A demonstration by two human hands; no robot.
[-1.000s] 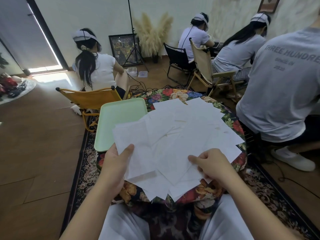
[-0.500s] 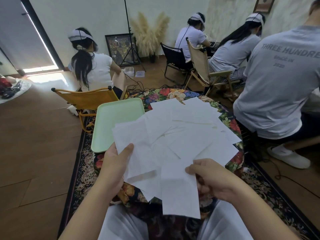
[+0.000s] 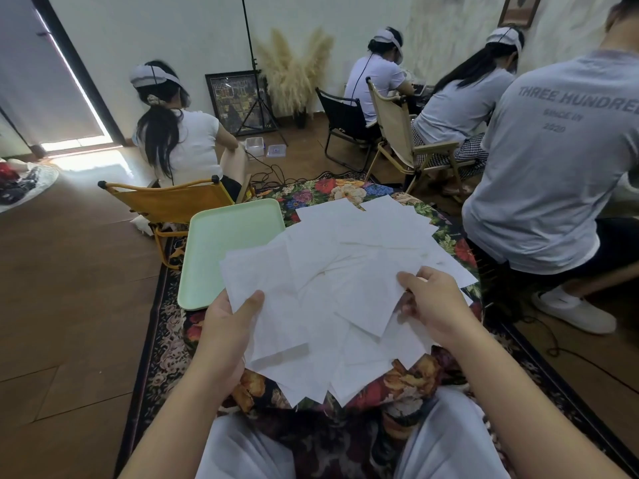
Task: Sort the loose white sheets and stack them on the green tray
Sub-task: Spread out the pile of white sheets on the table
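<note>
Right hand (image 3: 436, 305) has gone from the near edge up to about 3 o'clock of the pile; the sheet it was dragging toward the lap half a second ago is back among the others. Its thumb and fingers now pinch a loose white sheet (image 3: 366, 295) at that sheet's right corner. Left hand (image 3: 226, 331) at 8 o'clock, thumb on top, fingers under, grips a white sheet (image 3: 262, 281) lifted off the pile. Remaining white sheets (image 3: 373, 229) fan across the floral table (image 3: 325, 191), overlapping, near ones hanging over the near edge. Green tray (image 3: 224, 243) sits at 10 o'clock of the pile, its right edge under the held sheet, nothing stacked on it. Yellow chair (image 3: 166, 202) just behind the tray at 11 o'clock.
</note>
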